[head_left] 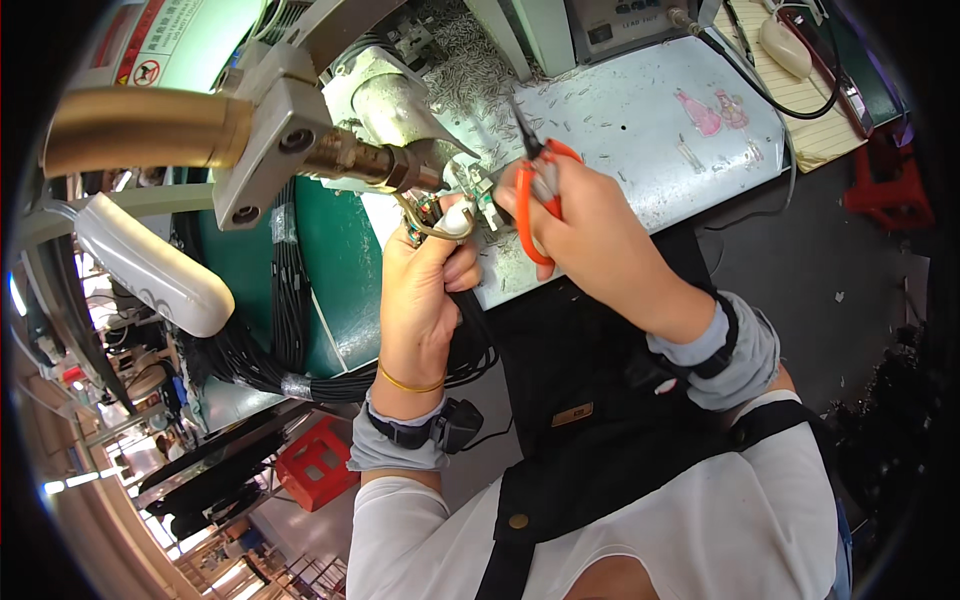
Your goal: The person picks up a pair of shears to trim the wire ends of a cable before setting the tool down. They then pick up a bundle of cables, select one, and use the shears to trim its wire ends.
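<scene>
My right hand [600,220] is closed round a pair of orange-handled pliers [526,215], their dark pointed jaws aimed up and away from me. Its thumb and fingertips come close to small silvery metal parts [488,205] under the machine head; whether they touch them is hard to make out. Opposite, my left hand [425,275] is closed on a white plug-like piece [455,220] with small coloured wires beside it. A curved brass-coloured rod passes in front of that piece and partly hides it.
A machine arm with a thick tan hose [150,128] reaches in from the left above my left hand. Many small metal pins [465,50] litter the bench [640,140]. Bundled black cables [290,300] lie on the green surface. A white lamp-like housing [155,265] hangs at left; red stools stand below.
</scene>
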### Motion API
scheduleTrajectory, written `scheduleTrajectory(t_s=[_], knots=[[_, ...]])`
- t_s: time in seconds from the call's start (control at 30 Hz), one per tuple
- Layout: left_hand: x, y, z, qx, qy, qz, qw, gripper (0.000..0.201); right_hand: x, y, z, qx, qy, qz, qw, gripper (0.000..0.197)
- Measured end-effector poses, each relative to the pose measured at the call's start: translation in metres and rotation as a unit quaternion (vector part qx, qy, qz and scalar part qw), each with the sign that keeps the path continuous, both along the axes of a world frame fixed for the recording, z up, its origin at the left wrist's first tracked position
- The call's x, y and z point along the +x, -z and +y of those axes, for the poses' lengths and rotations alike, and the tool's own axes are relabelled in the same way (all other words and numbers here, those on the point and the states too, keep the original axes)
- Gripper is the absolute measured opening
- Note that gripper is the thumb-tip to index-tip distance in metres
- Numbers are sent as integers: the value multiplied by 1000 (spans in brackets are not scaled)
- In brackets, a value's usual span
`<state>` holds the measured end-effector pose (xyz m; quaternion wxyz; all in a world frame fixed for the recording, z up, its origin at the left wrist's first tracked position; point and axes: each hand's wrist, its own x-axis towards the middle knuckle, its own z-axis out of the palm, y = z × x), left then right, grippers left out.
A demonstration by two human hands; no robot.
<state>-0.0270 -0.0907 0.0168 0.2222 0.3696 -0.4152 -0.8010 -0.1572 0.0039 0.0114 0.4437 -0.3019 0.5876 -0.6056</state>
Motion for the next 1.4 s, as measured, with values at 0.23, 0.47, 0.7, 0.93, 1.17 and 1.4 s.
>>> scheduleTrajectory(t_s=[0.23, 0.47, 0.7, 0.93, 1.17, 1.4], knots=[[2, 1, -10, 17, 22, -7, 1000, 11, -7, 6, -15, 10, -45, 21, 999, 13], [3, -1, -12, 21, 39, 7, 999, 11, -7, 8, -17, -3, -43, 7, 999, 12], [3, 1, -12, 12, 43, 12, 999, 12, -7, 9, -16, 10, -49, 26, 998, 12], [10, -9, -1, 51, 44, 38, 997, 15, -3, 10, -8, -5, -51, -4, 999, 11], [27, -7, 45, -205, -2, -99, 974, 15, 12, 1, 19, -129, 48, 284, 949, 10], [35, -1, 65, -224, -27, -87, 970, 10, 12, -11, 30, -52, -65, 115, 990, 14]])
